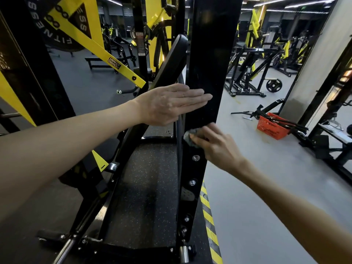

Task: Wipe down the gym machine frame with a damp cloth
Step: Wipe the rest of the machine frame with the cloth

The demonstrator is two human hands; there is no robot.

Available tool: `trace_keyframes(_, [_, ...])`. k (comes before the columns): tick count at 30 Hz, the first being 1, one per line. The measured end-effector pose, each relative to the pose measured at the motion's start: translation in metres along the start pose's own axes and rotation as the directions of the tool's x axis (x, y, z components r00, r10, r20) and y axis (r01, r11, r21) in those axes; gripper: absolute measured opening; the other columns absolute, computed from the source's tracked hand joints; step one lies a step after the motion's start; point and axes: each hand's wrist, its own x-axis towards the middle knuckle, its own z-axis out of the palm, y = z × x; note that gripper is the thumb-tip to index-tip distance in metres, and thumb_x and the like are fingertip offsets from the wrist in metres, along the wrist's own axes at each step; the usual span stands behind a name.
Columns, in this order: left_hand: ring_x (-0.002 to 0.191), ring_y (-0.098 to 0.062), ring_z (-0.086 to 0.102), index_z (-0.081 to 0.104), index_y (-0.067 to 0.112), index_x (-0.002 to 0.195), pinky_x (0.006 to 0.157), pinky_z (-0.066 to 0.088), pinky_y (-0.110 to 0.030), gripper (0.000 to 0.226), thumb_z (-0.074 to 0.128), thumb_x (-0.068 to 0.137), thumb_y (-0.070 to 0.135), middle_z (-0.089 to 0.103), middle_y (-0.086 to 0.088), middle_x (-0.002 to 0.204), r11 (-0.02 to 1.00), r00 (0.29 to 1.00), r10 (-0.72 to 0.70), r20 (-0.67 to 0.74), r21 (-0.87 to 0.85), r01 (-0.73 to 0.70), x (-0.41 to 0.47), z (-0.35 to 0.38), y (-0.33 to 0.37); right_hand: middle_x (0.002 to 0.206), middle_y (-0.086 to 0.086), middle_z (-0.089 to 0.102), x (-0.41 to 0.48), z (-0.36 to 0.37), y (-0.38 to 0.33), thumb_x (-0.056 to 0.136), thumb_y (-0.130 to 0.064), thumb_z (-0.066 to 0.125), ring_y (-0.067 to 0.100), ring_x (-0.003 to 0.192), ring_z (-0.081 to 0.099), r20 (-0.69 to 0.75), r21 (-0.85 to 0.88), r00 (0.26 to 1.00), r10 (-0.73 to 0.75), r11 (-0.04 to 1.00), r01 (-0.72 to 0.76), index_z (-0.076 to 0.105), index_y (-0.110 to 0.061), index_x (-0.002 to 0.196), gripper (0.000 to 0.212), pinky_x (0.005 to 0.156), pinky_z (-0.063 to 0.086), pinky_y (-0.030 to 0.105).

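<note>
Step in hand: wiping the black upright (207, 54) of the machine frame, mid-height.

Right hand (215, 147): I have the fingers curled round a small grey cloth (190, 138) and press it against the upright's face, just above the topmost bolt (196, 158).

Left hand (171, 103): fingers straight and together, laid flat on the upright above the cloth; holds nothing.

Next move, as I judge it: carry the cloth down the post and work round the bolt heads, where grime would lodge; the lower stretch looks not yet done.

Surface: glossy black paint, reflective, with faint streaks.

Room: speckled rubber mat (148, 187) under the machine; yellow-black hazard tape (207, 212) at its edge; grey floor (247, 187); a red basket (270, 128) well apart to the right; more yellow-and-black machines beyond.
</note>
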Motion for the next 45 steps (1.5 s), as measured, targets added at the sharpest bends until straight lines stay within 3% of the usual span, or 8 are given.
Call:
trace_keyframes(4, [0.151, -0.022, 0.019, 0.021, 0.004, 0.156, 0.123, 0.01, -0.038, 0.064, 0.034, 0.094, 0.006, 0.019, -0.01, 0.164, 1.0, 1.0, -0.015, -0.012, -0.002, 0.015, 0.0, 0.002, 0.005, 0.089, 0.013, 0.065, 0.011, -0.005, 0.002, 0.098, -0.003, 0.042, 0.033, 0.075, 0.058, -0.209, 0.035, 0.964, 0.163, 0.987, -0.16, 0.073, 0.0, 0.1, 0.031, 0.052, 0.045, 0.034])
trace_keyframes(11, [0.151, -0.022, 0.018, 0.02, 0.004, 0.156, 0.123, 0.013, -0.039, 0.063, 0.029, 0.093, 0.003, 0.018, -0.01, 0.164, 1.0, 1.0, -0.006, -0.014, 0.008, 0.007, 0.001, 0.003, 0.003, 0.088, 0.012, 0.061, -0.026, 0.032, -0.021, 0.091, -0.001, 0.04, 0.028, 0.081, 0.052, 0.102, 0.019, 0.995, 0.017, 1.0, -0.019, 0.071, -0.001, 0.103, 0.033, 0.044, 0.046, 0.033])
trace_keyframes(18, [0.15, -0.021, 0.022, 0.022, 0.004, 0.156, 0.122, 0.016, -0.038, 0.061, 0.032, 0.096, 0.006, 0.021, -0.009, 0.163, 0.997, 0.999, 0.028, -0.033, 0.066, -0.025, 0.001, 0.002, 0.0, 0.09, 0.012, 0.062, 0.004, 0.002, -0.007, 0.088, 0.0, 0.047, 0.03, 0.079, 0.054, -0.177, 0.003, 0.956, 0.232, 0.972, -0.235, 0.073, -0.004, 0.104, 0.031, 0.052, 0.047, 0.034])
trace_keyframes(23, [0.15, -0.02, 0.018, 0.019, 0.004, 0.156, 0.122, 0.015, -0.038, 0.062, 0.028, 0.095, 0.007, 0.017, -0.01, 0.164, 0.996, 0.998, 0.062, 0.007, 0.063, -0.062, 0.001, -0.002, -0.007, 0.093, 0.01, 0.061, -0.037, 0.031, -0.019, 0.086, 0.001, 0.059, 0.028, 0.079, 0.055, 0.11, -0.012, 0.992, -0.063, 0.998, 0.065, 0.071, -0.003, 0.108, 0.025, 0.054, 0.051, 0.032])
trace_keyframes(26, [0.151, -0.021, 0.014, 0.016, 0.004, 0.156, 0.123, 0.011, -0.039, 0.063, 0.03, 0.095, 0.009, 0.014, -0.011, 0.164, 0.997, 0.998, 0.058, 0.013, 0.053, -0.059, 0.001, -0.008, -0.01, 0.095, 0.011, 0.059, -0.017, 0.017, -0.006, 0.09, -0.006, 0.053, 0.028, 0.08, 0.055, 0.111, -0.006, 0.989, -0.098, 0.995, 0.099, 0.068, -0.002, 0.11, 0.025, 0.049, 0.048, 0.033])
trace_keyframes(37, [0.15, -0.027, 0.023, 0.028, -0.001, 0.152, 0.123, 0.019, -0.041, 0.062, 0.038, 0.092, 0.01, 0.024, -0.015, 0.161, 0.963, 0.941, -0.265, -0.209, -0.1, 0.249, 0.024, -0.066, -0.074, 0.105, 0.011, 0.068, 0.122, -0.096, 0.065, 0.103, -0.01, 0.03, 0.029, 0.086, 0.059, -0.276, -0.205, 0.953, -0.125, 0.976, 0.069, 0.072, -0.006, 0.106, 0.042, 0.053, 0.052, 0.035])
trace_keyframes(41, [0.146, -0.029, 0.032, 0.038, -0.003, 0.148, 0.116, 0.033, -0.048, 0.055, 0.04, 0.096, 0.016, 0.033, -0.016, 0.157, 0.878, 0.861, -0.467, -0.202, -0.222, 0.424, 0.026, -0.077, -0.093, 0.103, 0.005, 0.069, 0.15, -0.125, 0.079, 0.094, -0.006, 0.055, 0.025, 0.086, 0.06, -0.418, -0.206, 0.904, -0.092, 0.979, 0.004, 0.074, -0.009, 0.11, 0.025, 0.065, 0.05, 0.028])
trace_keyframes(45, [0.134, -0.025, 0.051, 0.053, -0.002, 0.138, 0.109, 0.043, -0.047, 0.05, 0.044, 0.102, 0.031, 0.053, -0.013, 0.144, 0.804, 0.777, -0.573, -0.26, -0.361, 0.472, 0.032, -0.088, -0.101, 0.097, 0.005, 0.071, 0.152, -0.133, 0.08, 0.073, -0.004, 0.082, 0.026, 0.08, 0.065, -0.484, -0.113, 0.874, 0.048, 0.987, -0.116, 0.072, -0.006, 0.11, 0.038, 0.056, 0.056, 0.038])
